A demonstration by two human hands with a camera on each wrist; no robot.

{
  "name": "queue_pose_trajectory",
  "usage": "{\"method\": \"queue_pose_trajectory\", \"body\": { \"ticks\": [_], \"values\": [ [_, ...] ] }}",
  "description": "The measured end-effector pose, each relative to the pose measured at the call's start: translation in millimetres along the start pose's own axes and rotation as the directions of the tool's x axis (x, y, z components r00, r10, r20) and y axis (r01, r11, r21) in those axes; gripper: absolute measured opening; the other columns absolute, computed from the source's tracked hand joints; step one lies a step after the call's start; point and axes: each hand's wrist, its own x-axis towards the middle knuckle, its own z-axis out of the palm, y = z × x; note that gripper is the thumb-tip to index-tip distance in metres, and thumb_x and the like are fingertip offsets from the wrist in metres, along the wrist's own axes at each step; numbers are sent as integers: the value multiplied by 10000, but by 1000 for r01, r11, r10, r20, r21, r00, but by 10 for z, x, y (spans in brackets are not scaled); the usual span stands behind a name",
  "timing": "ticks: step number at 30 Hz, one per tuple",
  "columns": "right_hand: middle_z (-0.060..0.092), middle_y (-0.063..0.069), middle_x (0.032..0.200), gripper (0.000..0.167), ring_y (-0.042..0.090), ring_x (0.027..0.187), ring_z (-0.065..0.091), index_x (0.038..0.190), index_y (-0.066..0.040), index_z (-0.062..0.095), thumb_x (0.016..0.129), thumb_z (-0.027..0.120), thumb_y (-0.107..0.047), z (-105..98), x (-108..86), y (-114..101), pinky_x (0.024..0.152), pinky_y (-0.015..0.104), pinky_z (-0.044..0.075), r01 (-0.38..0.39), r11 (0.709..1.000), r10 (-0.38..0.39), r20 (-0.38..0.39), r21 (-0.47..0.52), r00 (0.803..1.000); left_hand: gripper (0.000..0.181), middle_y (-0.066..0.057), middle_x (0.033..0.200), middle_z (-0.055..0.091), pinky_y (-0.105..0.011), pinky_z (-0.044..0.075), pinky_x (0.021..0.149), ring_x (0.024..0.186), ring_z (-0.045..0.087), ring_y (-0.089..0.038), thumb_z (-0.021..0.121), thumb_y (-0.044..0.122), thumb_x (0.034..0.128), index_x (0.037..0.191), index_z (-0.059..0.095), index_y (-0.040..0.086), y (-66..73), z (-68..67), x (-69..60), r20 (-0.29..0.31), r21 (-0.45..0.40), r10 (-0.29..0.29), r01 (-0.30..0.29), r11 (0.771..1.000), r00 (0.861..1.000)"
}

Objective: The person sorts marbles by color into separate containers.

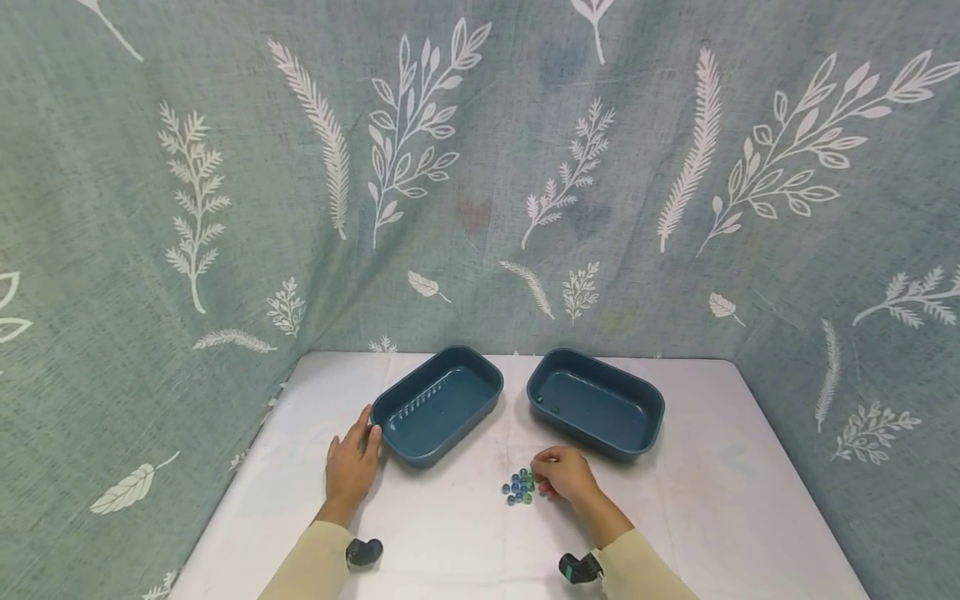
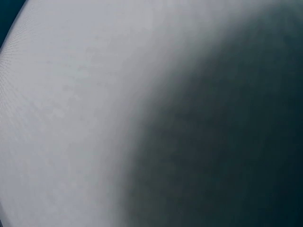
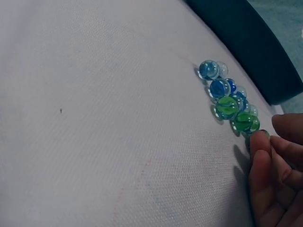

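My right hand (image 1: 567, 475) is at the right side of a small cluster of blue and green glass marbles (image 1: 515, 488) on the white cloth. In the right wrist view, its curled fingertips pinch a marble (image 3: 265, 134), mostly hidden by the fingers. Beside it sit the green marbles (image 3: 244, 121) and, farther off, blue ones (image 3: 219, 88). My left hand (image 1: 351, 468) rests against the near left end of a dark teal tub (image 1: 420, 458), with relaxed fingers and thumb touching its outside. The left wrist view is mostly blurred and shows no hand.
A second dark teal tub (image 1: 651, 417) stands at the back right, with a couple of marbles (image 1: 539, 399) in its left end. Patterned green fabric (image 1: 480, 167) hangs behind and along both sides of the white-covered table (image 1: 442, 533).
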Motion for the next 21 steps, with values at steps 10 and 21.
{"method": "queue_pose_trajectory", "body": {
  "ticks": [10, 21],
  "values": [
    [616, 51, 655, 87, 126, 503, 585, 893, -15, 672, 874, 713, -89, 17, -14, -28, 436, 259, 516, 12, 997, -13, -6, -82, 1000, 581, -154, 1413, 507, -583, 85, 1150, 1322, 429, -358, 330, 511, 1034, 1541, 303, 226, -34, 24, 9, 3, 4, -4, 4, 1000, 1000],
    [610, 48, 629, 81, 128, 502, 584, 848, -36, 674, 880, 714, -98, 12, -13, -62, 430, 247, 503, -1, 993, 0, -8, -117, 1000, 584, -141, 1437, 486, -580, 87, 1150, 1330, 421, -354, 327, 529, 1029, 1543, 294, 253, -91, 68, 28, 0, 10, -3, 3, 1000, 1000]
  ]
}}
